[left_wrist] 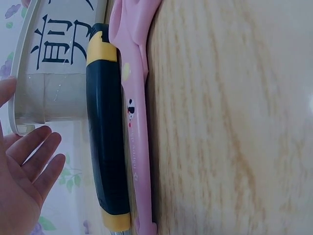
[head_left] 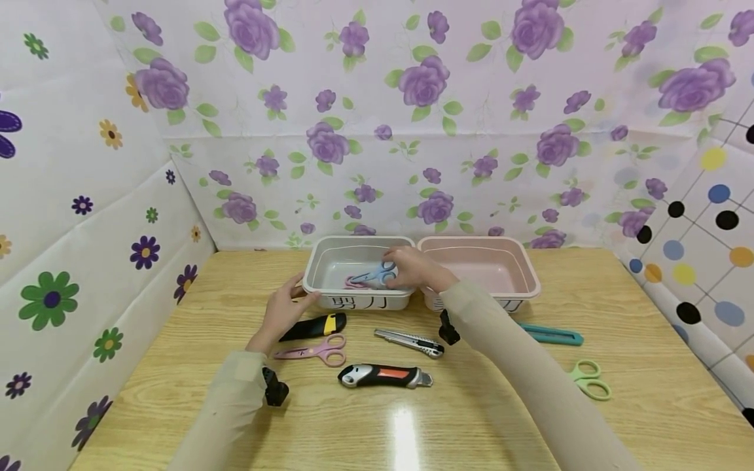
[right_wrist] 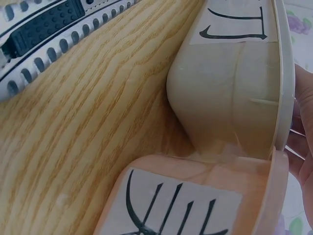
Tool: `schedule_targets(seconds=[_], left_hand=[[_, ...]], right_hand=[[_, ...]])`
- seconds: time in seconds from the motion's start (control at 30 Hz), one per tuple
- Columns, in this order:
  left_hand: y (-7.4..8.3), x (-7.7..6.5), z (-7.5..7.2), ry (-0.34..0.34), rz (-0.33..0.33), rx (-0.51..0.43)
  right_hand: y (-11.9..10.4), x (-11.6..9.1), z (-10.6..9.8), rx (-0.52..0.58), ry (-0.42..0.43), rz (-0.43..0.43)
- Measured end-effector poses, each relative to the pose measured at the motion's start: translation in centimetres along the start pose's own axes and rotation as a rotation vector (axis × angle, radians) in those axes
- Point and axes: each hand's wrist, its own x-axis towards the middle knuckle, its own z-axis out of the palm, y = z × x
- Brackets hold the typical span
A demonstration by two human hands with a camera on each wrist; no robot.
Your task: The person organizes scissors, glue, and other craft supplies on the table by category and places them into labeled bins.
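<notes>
**Lead:** Where are the blue scissors (head_left: 368, 277)?

**Assistant:** In the grey-white bin (head_left: 399, 302), blades lying over a pink loop-handled item (head_left: 351, 284). The right hand (head_left: 417, 269) reaches in, thumb and fingers either side of the blue loops; cannot tell whether they clamp. The left hand (head_left: 283, 311) has its fingers apart and extended, thumb at the bin's front corner.

**Lead:** Surroundings?

**Assistant:** The pink bin (head_left: 480, 271) stands just beside, to the right. Ahead of the bins, the black-and-yellow utility knife (head_left: 312, 327) lies close along the pink scissors (head_left: 303, 353). The silver snap-off cutter (head_left: 406, 341) and black-and-orange utility knife (head_left: 385, 375) lie mid-table; the teal cutter (head_left: 554, 335) and green scissors (head_left: 580, 376) lie right of the right sleeve (head_left: 506, 333).

**Lead:** Count?

**Assistant:** Two bins, four knives or cutters, three identifiable pairs of scissors, one pink item hard to make out.

**Lead:** Obstructions?

**Assistant:** The right sleeve hides the teal cutter's near end, the green blades and part of the pink bin's label. The right wrist view cuts off the silver cutter.
</notes>
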Motion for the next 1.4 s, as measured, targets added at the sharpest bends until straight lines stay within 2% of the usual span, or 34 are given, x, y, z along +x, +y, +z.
schedule_targets(seconds=[0.3,0.6,0.9,1.23,1.4], left_hand=[[-0.1,0.0,0.1,0.001,-0.011,-0.001],[-0.1,0.1,0.1,-0.002,-0.012,0.0],[-0.2,0.0,0.0,-0.001,-0.006,0.008],[0.0,0.0,0.0,-0.005,-0.026,0.018],[0.0,0.0,0.0,0.0,-0.014,0.017]], right_hand=[[0.3,-0.4,0.3,0.02,0.015,0.014],[-0.4,-0.9,-0.3,0.057,0.051,0.027],[-1.1,-2.3,-1.7,0.064,0.091,-0.018],[-1.3,-4.7,-4.2,0.051,0.074,-0.03],[-1.1,-6.3,-5.1,0.007,0.122,-0.066]])
